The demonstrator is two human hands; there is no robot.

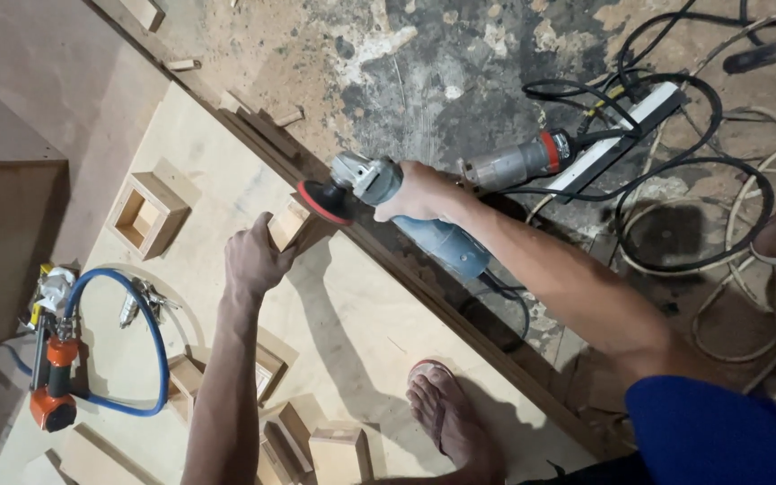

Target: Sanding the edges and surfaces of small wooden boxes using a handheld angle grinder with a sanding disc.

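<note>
Wooden block (291,224) between hands, grinder (388,193) touching.

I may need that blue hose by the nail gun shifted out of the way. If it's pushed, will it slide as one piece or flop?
The blue hose lies in a loose loop on the plywood sheet, so it probably bends rather than slides whole. One end seems to run to the orange nail gun, which could get dragged along. It looks smooth and light.

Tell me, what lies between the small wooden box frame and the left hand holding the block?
Only bare plywood sheet shows between the box frame and the left hand, in the head view.
</note>
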